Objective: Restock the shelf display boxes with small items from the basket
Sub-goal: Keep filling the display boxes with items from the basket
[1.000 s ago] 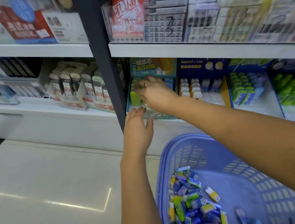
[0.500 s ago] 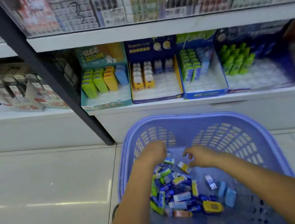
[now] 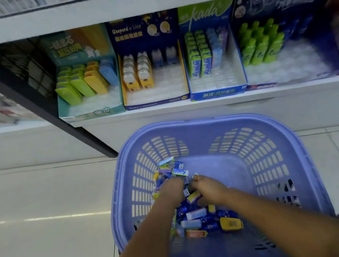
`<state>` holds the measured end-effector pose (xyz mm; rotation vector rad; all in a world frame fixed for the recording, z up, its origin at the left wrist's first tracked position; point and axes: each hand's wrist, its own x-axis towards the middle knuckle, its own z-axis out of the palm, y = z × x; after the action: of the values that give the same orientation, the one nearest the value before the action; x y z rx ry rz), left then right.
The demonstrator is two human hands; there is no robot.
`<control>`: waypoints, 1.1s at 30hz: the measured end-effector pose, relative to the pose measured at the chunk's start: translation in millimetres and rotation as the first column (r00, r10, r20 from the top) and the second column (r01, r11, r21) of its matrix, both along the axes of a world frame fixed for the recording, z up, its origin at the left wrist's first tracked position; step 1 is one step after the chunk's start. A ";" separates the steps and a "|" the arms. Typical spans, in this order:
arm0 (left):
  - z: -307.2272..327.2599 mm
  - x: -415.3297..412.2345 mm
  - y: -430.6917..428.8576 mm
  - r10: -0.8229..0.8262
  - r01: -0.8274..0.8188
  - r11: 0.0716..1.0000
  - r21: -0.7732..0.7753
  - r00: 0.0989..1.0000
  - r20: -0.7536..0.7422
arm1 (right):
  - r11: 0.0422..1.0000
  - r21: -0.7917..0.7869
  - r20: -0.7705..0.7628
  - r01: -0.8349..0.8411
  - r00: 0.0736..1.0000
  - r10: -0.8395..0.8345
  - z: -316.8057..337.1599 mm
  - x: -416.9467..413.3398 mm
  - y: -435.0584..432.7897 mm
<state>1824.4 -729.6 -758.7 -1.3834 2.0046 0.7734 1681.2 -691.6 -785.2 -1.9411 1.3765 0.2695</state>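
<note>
small colourful boxed items (image 3: 194, 214) lie in the purple slotted plastic basket (image 3: 205, 123); your left hand (image 3: 171, 189) and right hand (image 3: 207, 189) touch them side by side, fingers buried, so you cannot tell their grip.

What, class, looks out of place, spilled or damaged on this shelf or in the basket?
Nothing looks spilled or broken. Two things stand out: the small items lie in a jumbled heap toward the left side of the basket, and the display boxes on the shelf have bare front rows.
</note>
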 end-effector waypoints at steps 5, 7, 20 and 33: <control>-7.6 -5.2 -2.5 0.017 -0.017 1.000 0.008 1.000 0.005 | 0.999 -0.034 -0.039 0.024 0.999 -0.025 -1.6 -7.1 -1.3; -4.2 -3.5 -3.6 0.048 -0.048 0.999 -0.004 0.998 -0.048 | 0.995 0.000 -0.007 0.105 0.994 -0.105 1.1 -12.9 -6.2; 122.8 16.3 -63.9 0.891 -0.443 0.437 0.783 0.092 -0.445 | 0.763 0.353 0.641 0.542 0.454 -0.619 137.9 -30.4 -66.4; 203.9 -12.5 -76.2 0.613 -0.445 0.553 0.704 -0.355 -0.706 | 0.617 -0.352 0.663 0.704 0.653 -0.367 226.4 -8.5 -69.5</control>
<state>1811.8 -805.9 -554.7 -1.9624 1.6334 3.1719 1672.7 -761.1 -558.8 -1.6761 1.6944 -1.0719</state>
